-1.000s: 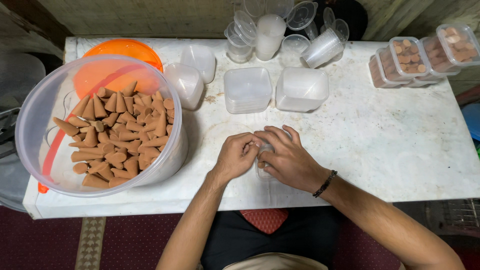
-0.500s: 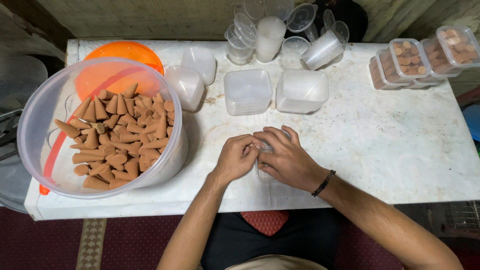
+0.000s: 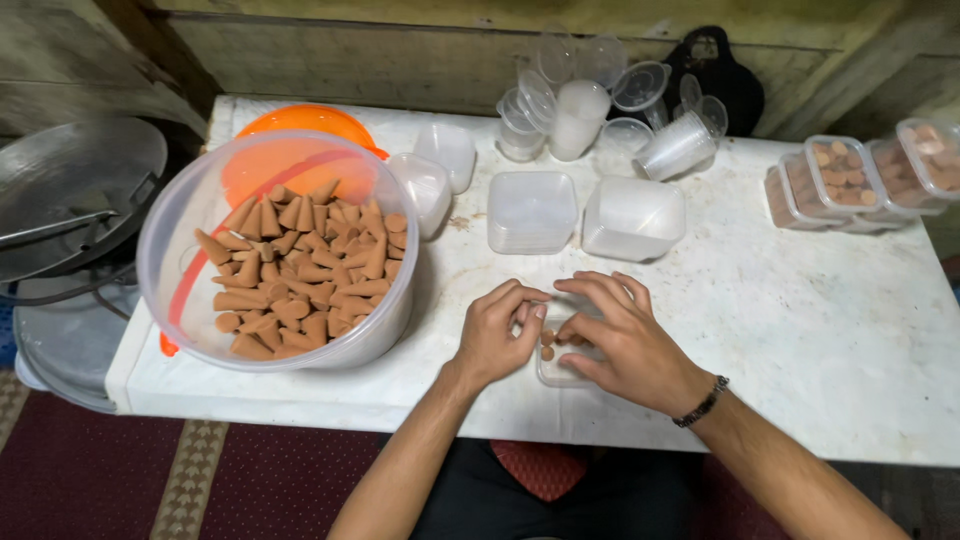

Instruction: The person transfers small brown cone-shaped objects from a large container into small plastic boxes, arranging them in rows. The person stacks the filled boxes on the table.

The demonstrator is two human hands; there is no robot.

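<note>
A small clear plastic container (image 3: 556, 374) lies on the white table (image 3: 800, 320) near its front edge, with a few brown cones (image 3: 547, 345) standing in it. My left hand (image 3: 495, 338) curls over the container's left rim, fingertips pinched together just above the cones. My right hand (image 3: 630, 340), with a dark bracelet at the wrist, covers the right side; its fingers touch the cones and its thumb lies along the near wall. Most of the container is hidden under both hands.
A large clear tub (image 3: 170, 260) full of brown cones stands at the left, with an orange lid (image 3: 310, 122) behind it. Stacks of empty square containers (image 3: 532, 210) and clear cups (image 3: 578, 120) stand at the back. Filled lidded containers (image 3: 850, 180) sit at the far right. Metal pans (image 3: 70, 190) lie off the table's left edge.
My hands, pressed together before, have parted slightly, so the cones in the small container now show between them.
</note>
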